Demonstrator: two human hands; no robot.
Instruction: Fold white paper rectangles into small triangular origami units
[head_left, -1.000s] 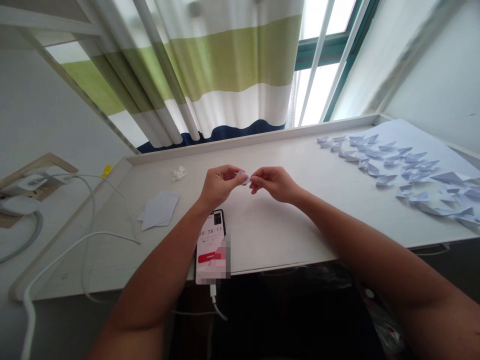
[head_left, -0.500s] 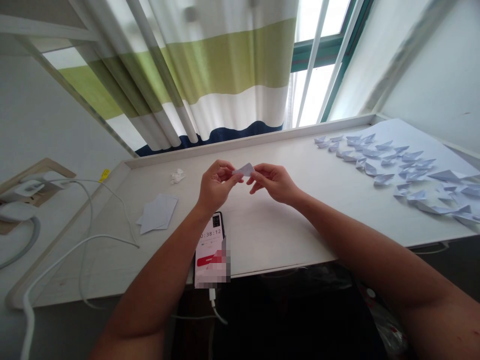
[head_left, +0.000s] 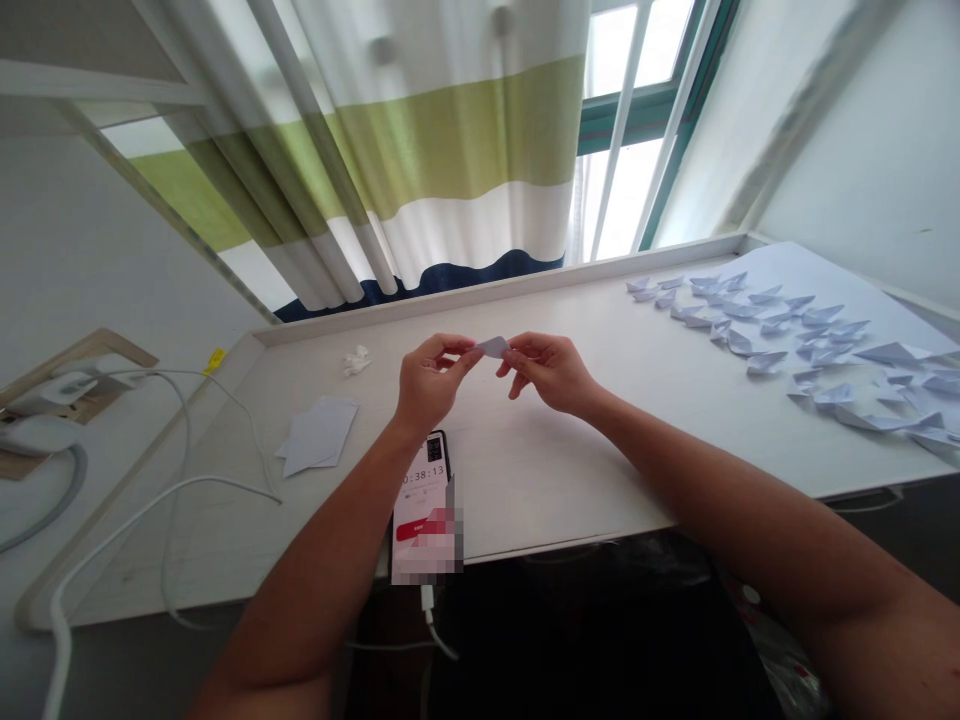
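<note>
A small folded piece of white paper (head_left: 493, 347) is held above the white desk (head_left: 540, 480), pinched from both sides. My left hand (head_left: 433, 378) grips its left end between thumb and fingers. Its right end is pinched by my right hand (head_left: 551, 370), whose lower fingers curl loosely beneath. Several folded paper boats (head_left: 765, 362) stand in rows on the desk's right side. To the left of my left forearm lies a small stack of white paper sheets (head_left: 321, 434).
A phone (head_left: 420, 510) showing a running timer lies at the desk's front edge, partly behind my left forearm, with a charging cable (head_left: 427, 600) plugged in. Crumpled paper (head_left: 356, 360) sits at the back left. White cables (head_left: 172, 490) cross the left side. A curtain (head_left: 450, 140) hangs behind.
The paper's raised peak looks lower and flatter between my fingers. Both hands keep their pinch in nearly the same place. The view has shifted slightly, and the timer has advanced one second.
</note>
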